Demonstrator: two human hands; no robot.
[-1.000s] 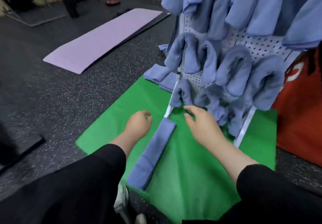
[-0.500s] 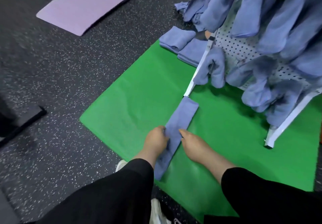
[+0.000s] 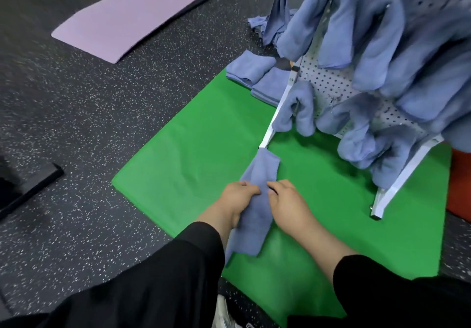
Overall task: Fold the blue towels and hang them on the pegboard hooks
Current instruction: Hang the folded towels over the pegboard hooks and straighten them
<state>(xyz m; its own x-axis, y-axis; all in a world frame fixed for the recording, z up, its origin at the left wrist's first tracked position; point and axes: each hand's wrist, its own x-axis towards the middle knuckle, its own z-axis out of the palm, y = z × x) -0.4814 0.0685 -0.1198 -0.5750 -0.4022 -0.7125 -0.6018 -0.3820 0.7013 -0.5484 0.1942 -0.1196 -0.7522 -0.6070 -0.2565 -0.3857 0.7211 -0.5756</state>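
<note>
head view | step: towel (image 3: pixel 257 200) strip pinched mid-length by left hand (image 3: pixel 238 197) and right hand (image 3: pixel 286 200) | next, likely: lifted, draped on free pegboard (image 3: pixel 328 85) hook

My left hand (image 3: pixel 235 199) and right hand (image 3: pixel 288 204) are bare, with no rings or watch showing. I wear loose black sleeves (image 3: pixel 397 294) pushed up to mid-forearm, plain and unmarked. Below, my light-coloured shoe (image 3: pixel 224 315) with dark trim peeks out between my arms.
</note>
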